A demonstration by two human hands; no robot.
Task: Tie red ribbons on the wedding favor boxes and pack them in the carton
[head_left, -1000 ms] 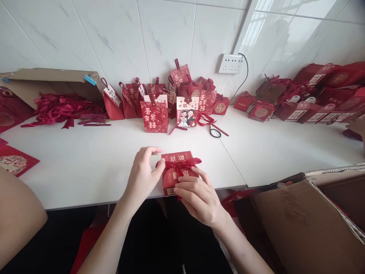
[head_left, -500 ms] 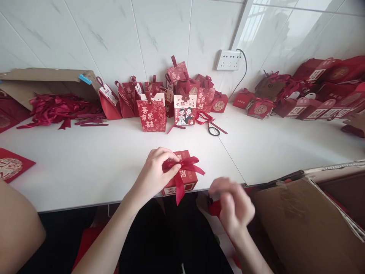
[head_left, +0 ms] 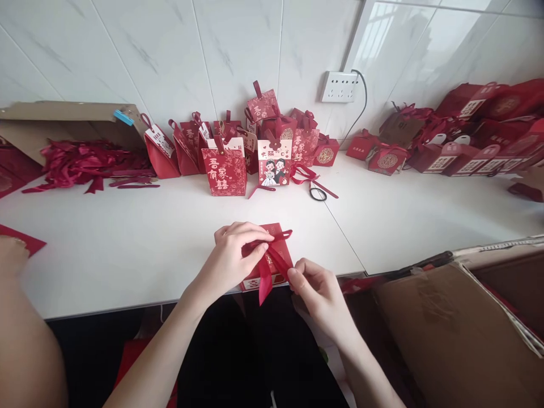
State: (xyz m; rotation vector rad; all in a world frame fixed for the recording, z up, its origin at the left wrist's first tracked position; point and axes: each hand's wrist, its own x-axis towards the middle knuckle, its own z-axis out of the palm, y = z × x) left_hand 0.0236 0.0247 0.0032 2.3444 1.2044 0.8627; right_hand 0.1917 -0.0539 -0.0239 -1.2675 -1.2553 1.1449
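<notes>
A small red gift box (head_left: 277,231) lies at the table's front edge with a red ribbon bow (head_left: 265,277) on top. My left hand (head_left: 238,252) rests over the box's left side, thumb and fingers pinching the bow near its knot. At the box's right corner, my right hand (head_left: 312,283) pinches one ribbon tail between thumb and fingers, drawing it down to the right. Another tail hangs over the box's front. The knot is partly hidden by my left fingers.
Red gift boxes, among them a patterned one (head_left: 225,173), stand along the tiled wall. A cardboard box (head_left: 72,122) with red ribbons is at left. Black-handled scissors (head_left: 318,194) lie behind the work. A large carton (head_left: 454,323) stands right. Another person's arm (head_left: 29,334) reaches in at left.
My right hand has come in from the right and taken hold of a ribbon tail. My left hand keeps its grip on the bow. The other person's arm has moved over the red card.
</notes>
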